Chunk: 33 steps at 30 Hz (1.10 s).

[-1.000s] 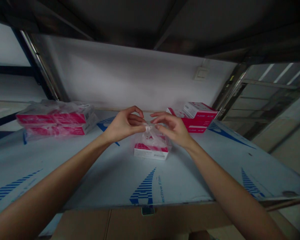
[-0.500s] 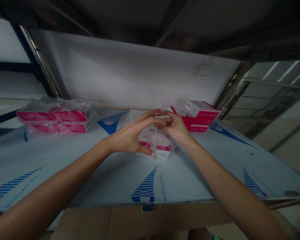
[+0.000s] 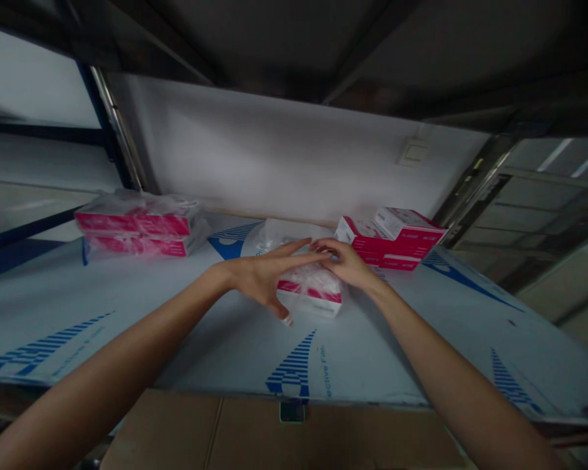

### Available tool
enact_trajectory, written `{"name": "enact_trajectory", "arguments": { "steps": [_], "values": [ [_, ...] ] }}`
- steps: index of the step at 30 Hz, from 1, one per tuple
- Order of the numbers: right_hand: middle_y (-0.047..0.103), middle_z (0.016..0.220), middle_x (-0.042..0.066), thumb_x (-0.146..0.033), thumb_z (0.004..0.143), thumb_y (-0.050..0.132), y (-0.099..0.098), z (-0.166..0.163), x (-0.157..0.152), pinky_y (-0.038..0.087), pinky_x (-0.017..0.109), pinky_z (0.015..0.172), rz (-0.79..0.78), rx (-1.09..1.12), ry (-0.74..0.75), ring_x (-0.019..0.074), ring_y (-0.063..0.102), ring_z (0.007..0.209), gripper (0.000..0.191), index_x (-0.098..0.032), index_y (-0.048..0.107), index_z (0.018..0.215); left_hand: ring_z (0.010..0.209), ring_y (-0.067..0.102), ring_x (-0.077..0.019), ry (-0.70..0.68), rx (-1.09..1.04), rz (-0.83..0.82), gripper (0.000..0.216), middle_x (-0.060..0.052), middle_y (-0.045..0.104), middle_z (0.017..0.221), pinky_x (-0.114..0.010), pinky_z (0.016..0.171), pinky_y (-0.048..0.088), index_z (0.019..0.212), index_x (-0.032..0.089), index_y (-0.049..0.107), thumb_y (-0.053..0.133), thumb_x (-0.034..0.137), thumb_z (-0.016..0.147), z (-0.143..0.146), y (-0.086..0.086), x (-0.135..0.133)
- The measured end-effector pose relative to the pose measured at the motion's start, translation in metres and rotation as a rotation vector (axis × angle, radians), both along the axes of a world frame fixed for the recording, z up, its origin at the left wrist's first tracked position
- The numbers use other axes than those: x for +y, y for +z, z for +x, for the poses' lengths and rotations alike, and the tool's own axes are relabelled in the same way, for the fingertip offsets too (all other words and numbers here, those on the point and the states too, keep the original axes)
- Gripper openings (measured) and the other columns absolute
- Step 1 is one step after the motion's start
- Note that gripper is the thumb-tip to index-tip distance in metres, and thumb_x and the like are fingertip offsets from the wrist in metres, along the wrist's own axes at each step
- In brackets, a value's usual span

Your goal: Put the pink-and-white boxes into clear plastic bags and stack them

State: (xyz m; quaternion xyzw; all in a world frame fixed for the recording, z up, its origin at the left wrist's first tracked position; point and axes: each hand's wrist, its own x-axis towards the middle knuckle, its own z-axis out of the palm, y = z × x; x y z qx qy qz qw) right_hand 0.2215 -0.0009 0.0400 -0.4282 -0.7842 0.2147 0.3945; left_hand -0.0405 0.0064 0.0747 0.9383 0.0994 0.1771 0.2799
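Note:
A red-and-white box wrapped in a clear plastic bag lies on the film-covered shelf in front of me. My left hand is open over its left side, with long fingers stretched across the top of the bag and the thumb pointing down, apart from the box. On the right, my right hand has its fingers curled in at the top of the bag, close to the left fingertips. It seems to pinch the plastic, though the fingertips are partly hidden. Behind the left hand, more clear plastic spreads on the shelf.
Red-and-white boxes in plastic are stacked at the left. Several unwrapped boxes stand at the back right. A dark upper shelf hangs low overhead. Below the shelf edge is a cardboard box.
My left hand has flattened from a curved grasp, its thumb leaving the box front. My right hand has lowered toward the bag, whose top now lies flatter. The view has shifted slightly.

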Motion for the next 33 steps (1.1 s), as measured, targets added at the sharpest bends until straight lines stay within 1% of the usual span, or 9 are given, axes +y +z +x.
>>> {"name": "enact_trajectory", "arguments": {
  "steps": [3,6,9,12,16,21,24,27,33],
  "values": [
    [0.061,0.143,0.008,-0.037,0.078,0.075,0.008,0.004,-0.011,0.044,0.049,0.112,-0.148,-0.127,0.223,0.0249,0.057,0.131,0.061,-0.030,0.057,0.136,0.151,0.025,-0.0407,0.013,-0.019,0.056,0.122,-0.013,0.033,0.163,-0.061,0.118,0.029,0.156,0.032,0.035,0.096,0.039,0.051,-0.017,0.004,0.006],
    [0.055,0.148,0.008,-0.039,0.061,0.089,0.018,-0.004,-0.027,0.041,0.054,0.115,-0.132,-0.360,0.286,0.0321,0.053,0.135,0.092,-0.034,0.051,0.144,0.134,0.054,-0.0332,0.138,-0.089,0.114,0.089,-0.012,0.058,0.145,-0.050,0.112,0.042,0.143,0.027,0.055,0.091,0.042,0.063,-0.049,0.002,0.012],
    [0.054,0.148,0.008,-0.029,0.060,0.087,0.024,-0.021,-0.041,0.041,0.056,0.115,-0.047,-0.398,0.250,0.0342,0.053,0.134,0.097,-0.036,0.046,0.148,0.110,0.068,-0.0261,0.461,-0.176,0.230,0.044,-0.011,0.073,0.120,-0.040,0.099,0.050,0.120,0.022,0.071,0.078,0.042,0.081,-0.095,-0.008,0.018],
    [0.052,0.150,0.006,-0.023,0.057,0.086,0.027,-0.046,-0.046,0.037,0.057,0.118,-0.079,-0.346,0.293,0.0346,0.050,0.136,0.101,-0.038,0.044,0.148,0.101,0.068,-0.0221,0.797,-0.216,0.445,0.022,-0.008,0.073,0.107,-0.034,0.095,0.051,0.102,0.020,0.072,0.061,0.036,0.093,-0.147,-0.022,0.021],
    [0.053,0.149,0.006,-0.030,0.060,0.087,0.041,-0.097,-0.036,0.037,0.059,0.117,-0.155,-0.117,0.304,0.0333,0.052,0.134,0.097,-0.036,0.045,0.146,0.112,0.059,-0.0281,1.043,-0.247,0.558,0.021,-0.013,0.068,0.110,-0.043,0.104,0.044,0.103,0.018,0.069,0.057,0.029,0.090,-0.208,-0.032,0.019],
    [0.069,0.122,0.008,-0.042,0.066,0.081,0.083,-0.188,0.010,0.056,0.049,0.092,-0.235,0.073,0.030,0.0288,0.068,0.102,0.087,-0.034,0.045,0.144,0.132,0.041,-0.0363,1.317,-0.280,0.624,0.042,-0.015,0.054,0.135,-0.055,0.115,0.030,0.125,0.018,0.062,0.057,0.029,0.085,-0.254,-0.038,0.023],
    [0.070,0.116,0.006,-0.057,0.064,0.078,0.111,-0.252,0.046,0.054,0.048,0.091,-0.161,-0.033,-0.135,0.0294,0.067,0.103,0.091,-0.037,0.043,0.146,0.134,0.038,-0.0389,1.487,-0.305,0.596,0.051,-0.017,0.048,0.140,-0.059,0.113,0.030,0.134,0.017,0.056,0.053,0.028,0.084,-0.268,-0.048,0.031],
    [0.064,0.130,0.010,-0.064,0.061,0.075,0.131,-0.318,0.076,0.050,0.051,0.097,-0.110,-0.196,-0.225,0.0340,0.062,0.118,0.100,-0.037,0.038,0.149,0.132,0.043,-0.0398,1.611,-0.331,0.534,0.057,-0.018,0.047,0.142,-0.060,0.108,0.037,0.141,0.017,0.049,0.052,0.026,0.085,-0.275,-0.060,0.040],
    [0.050,0.143,0.021,-0.064,0.065,0.070,0.146,-0.429,0.108,0.048,0.058,0.097,-0.140,-0.388,-0.389,0.0428,0.055,0.127,0.094,-0.029,0.040,0.148,0.135,0.047,-0.0343,1.634,-0.410,0.469,0.072,-0.019,0.046,0.145,-0.053,0.110,0.041,0.153,0.015,0.032,0.053,0.021,0.084,-0.280,-0.073,0.051]
  ]
}}
